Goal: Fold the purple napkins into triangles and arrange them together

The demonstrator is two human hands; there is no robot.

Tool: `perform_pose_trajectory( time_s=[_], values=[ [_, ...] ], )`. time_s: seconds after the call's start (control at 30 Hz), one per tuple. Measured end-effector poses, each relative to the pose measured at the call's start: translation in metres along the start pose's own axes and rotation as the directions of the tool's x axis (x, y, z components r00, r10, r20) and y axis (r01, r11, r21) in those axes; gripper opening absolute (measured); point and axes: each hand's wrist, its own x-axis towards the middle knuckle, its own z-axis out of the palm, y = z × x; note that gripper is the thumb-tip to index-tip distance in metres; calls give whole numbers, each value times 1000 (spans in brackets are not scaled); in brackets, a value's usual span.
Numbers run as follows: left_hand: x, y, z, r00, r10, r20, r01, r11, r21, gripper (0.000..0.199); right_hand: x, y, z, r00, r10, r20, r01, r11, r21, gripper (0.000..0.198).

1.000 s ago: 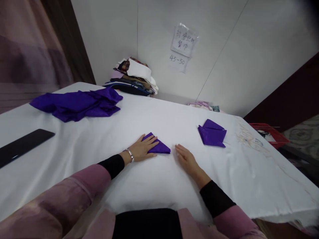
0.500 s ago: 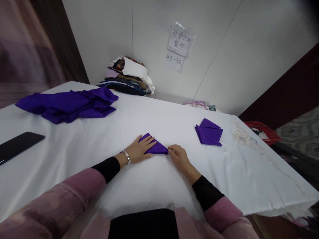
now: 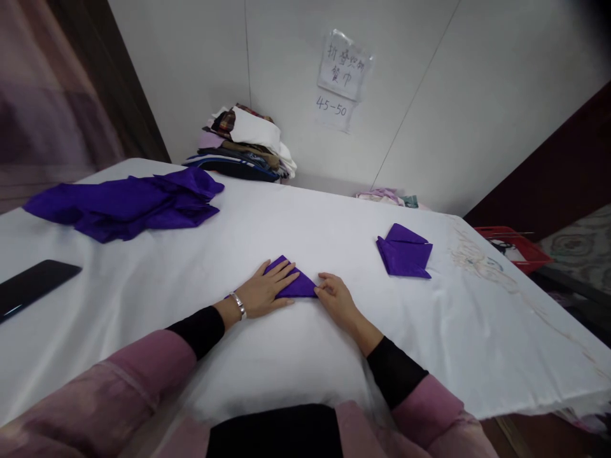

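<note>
A purple napkin [image 3: 300,286], folded into a triangle, lies on the white tablecloth in front of me. My left hand [image 3: 262,294], with a silver bracelet at the wrist, lies flat across its left part, fingers spread, hiding much of the cloth. At the napkin's right tip is my right hand [image 3: 338,303]; its thumb is at the corner and the index finger stands apart from the thumb. Farther right sits another folded purple napkin [image 3: 405,253] with pointed corners. A loose heap of purple napkins [image 3: 128,207] spreads over the back left of the table.
A black phone-like slab [image 3: 38,283] lies at the left. Behind the table's far edge are a stack of folded clothes [image 3: 245,146] and some pinkish cloth [image 3: 382,196]. A red basket [image 3: 529,251] stands past the right edge. Handwritten paper signs [image 3: 344,67] hang on the wall.
My right thumb and index finger have parted from a pinch at the napkin's right tip. My left hand stays pressed flat. The view has shifted slightly.
</note>
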Motion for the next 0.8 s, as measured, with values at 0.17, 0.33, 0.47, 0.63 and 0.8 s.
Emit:
perform_pose_trajectory(
  time_s=[0.17,0.33,0.47,0.63,0.8],
  values=[
    [-1,-1,1,1000,17,8,-17,1000,8,66,-1,0,2,996,16,83,-8,996,-94,18],
    [0,-3,3,1000,16,13,-16,1000,8,65,-1,-5,0,989,-49,143,87,959,-270,21],
    [-1,-2,4,1000,17,1,-17,1000,6,65,-3,-3,-2,988,-89,127,133,907,-400,19],
    [-2,0,4,1000,14,-1,-14,1000,-13,66,-5,-12,-8,984,-169,62,178,857,-484,20],
    [-2,-1,6,999,26,-22,-27,999,-36,64,1,-48,8,914,-306,267,395,824,-406,54]
  ],
)
